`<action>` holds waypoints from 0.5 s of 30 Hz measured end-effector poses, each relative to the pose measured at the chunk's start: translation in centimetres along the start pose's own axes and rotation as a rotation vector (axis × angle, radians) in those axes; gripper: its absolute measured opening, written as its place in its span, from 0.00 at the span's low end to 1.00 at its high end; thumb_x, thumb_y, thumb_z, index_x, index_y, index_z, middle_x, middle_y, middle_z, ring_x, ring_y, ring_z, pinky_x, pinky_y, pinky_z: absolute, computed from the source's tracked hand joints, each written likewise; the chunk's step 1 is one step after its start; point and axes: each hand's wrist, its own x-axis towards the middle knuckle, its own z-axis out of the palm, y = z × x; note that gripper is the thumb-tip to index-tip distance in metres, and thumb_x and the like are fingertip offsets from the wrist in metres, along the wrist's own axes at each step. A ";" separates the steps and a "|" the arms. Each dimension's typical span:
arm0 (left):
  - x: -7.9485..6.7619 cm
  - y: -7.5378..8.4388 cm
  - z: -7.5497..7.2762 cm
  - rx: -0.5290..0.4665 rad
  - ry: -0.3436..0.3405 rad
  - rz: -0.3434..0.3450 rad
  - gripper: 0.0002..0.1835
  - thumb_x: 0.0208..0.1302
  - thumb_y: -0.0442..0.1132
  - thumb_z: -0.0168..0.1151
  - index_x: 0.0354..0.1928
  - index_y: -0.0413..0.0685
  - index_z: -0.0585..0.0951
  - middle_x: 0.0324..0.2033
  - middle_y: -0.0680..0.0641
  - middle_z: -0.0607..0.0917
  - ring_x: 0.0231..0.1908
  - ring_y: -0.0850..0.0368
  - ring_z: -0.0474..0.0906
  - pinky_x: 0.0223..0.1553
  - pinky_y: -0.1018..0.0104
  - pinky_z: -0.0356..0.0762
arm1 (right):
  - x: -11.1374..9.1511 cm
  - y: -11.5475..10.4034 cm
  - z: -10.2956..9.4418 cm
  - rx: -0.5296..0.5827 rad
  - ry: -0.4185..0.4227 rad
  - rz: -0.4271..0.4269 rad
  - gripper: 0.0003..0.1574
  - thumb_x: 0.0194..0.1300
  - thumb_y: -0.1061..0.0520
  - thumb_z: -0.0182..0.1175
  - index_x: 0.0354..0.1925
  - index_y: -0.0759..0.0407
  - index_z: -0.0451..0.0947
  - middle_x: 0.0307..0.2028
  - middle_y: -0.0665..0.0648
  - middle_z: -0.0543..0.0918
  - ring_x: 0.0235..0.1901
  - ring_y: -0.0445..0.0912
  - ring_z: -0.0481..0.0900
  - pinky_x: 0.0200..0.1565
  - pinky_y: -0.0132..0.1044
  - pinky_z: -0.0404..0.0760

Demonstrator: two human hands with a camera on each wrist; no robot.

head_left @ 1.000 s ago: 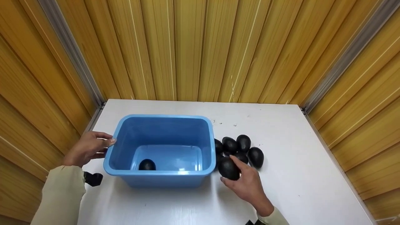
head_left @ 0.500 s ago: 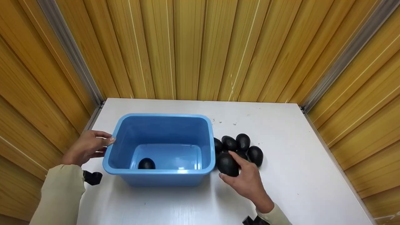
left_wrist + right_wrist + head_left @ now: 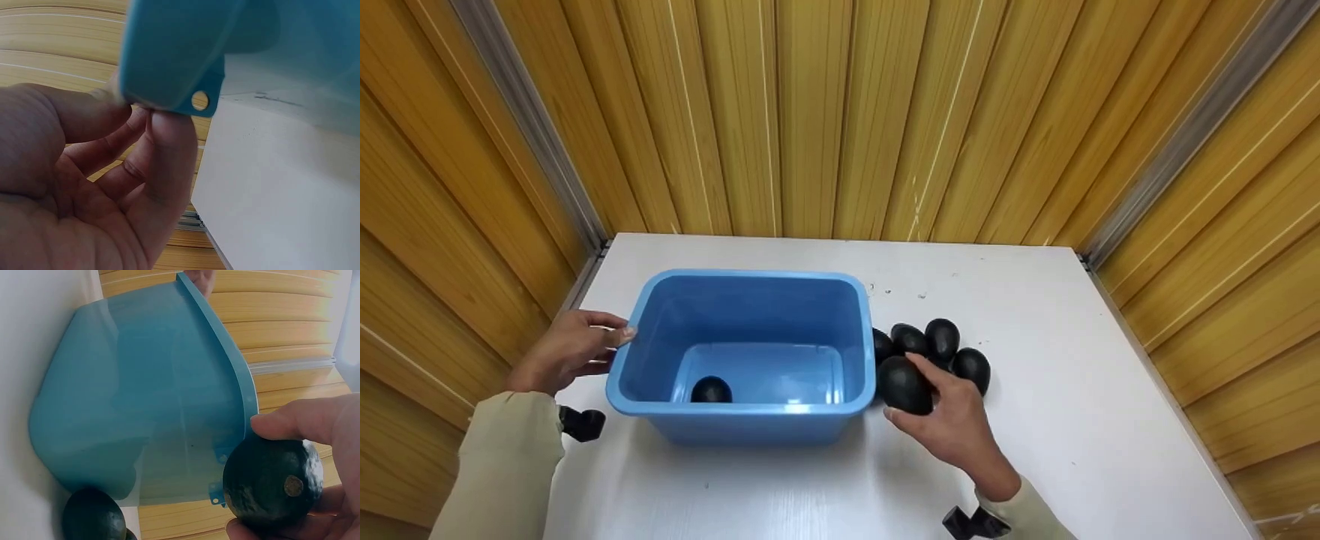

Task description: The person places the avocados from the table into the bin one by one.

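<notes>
On the left of the table stands a blue plastic bin point(image 3: 739, 410), with one black avocado point(image 3: 711, 390) lying on its floor. My left hand point(image 3: 564, 352) pinches the bin's left rim between thumb and fingers; the left wrist view shows this grip beside a small holed tab point(image 3: 209, 107). Just outside the bin's right rim, my right hand point(image 3: 956, 424) holds another dark avocado point(image 3: 905, 385), its round stem scar point(image 3: 293, 485) showing in the right wrist view. Behind that hand lie several more avocados point(image 3: 942, 339), partly hidden by it and by the bin.
The white table point(image 3: 1080, 420) has small dark marks behind the avocado pile. Yellow wood-look panels point(image 3: 810, 120) enclose the back and both sides, with grey metal posts point(image 3: 1177, 135) at the corners. A black device point(image 3: 582, 424) sits at the left wrist.
My right hand, holding the avocado, has risen slightly and shifted a little toward the bin's right rim. The left hand keeps its pinch on the rim, and the bin stays put.
</notes>
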 end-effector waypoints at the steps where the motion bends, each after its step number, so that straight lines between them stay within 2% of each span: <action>1: 0.0 0.0 0.0 0.000 0.000 -0.001 0.34 0.75 0.49 0.63 0.71 0.31 0.69 0.57 0.32 0.85 0.51 0.42 0.88 0.60 0.37 0.81 | 0.1 -0.1 -0.1 0.003 -0.001 -0.003 0.47 0.44 0.55 0.84 0.65 0.56 0.81 0.55 0.59 0.89 0.47 0.45 0.84 0.50 0.45 0.82; 6: 0.0 0.0 0.0 -0.003 -0.004 -0.003 0.34 0.75 0.49 0.62 0.71 0.31 0.69 0.56 0.33 0.85 0.52 0.42 0.88 0.59 0.37 0.81 | 0.4 -0.5 -0.3 0.018 -0.005 -0.017 0.47 0.44 0.57 0.84 0.64 0.57 0.81 0.54 0.60 0.90 0.44 0.46 0.82 0.46 0.43 0.80; 15: 0.0 0.0 -0.1 0.005 -0.011 0.000 0.35 0.75 0.49 0.63 0.72 0.30 0.68 0.57 0.34 0.85 0.52 0.42 0.88 0.59 0.39 0.82 | 1.0 -1.0 -0.6 0.014 0.000 -0.031 0.47 0.43 0.56 0.84 0.64 0.57 0.81 0.54 0.60 0.90 0.48 0.47 0.85 0.46 0.42 0.81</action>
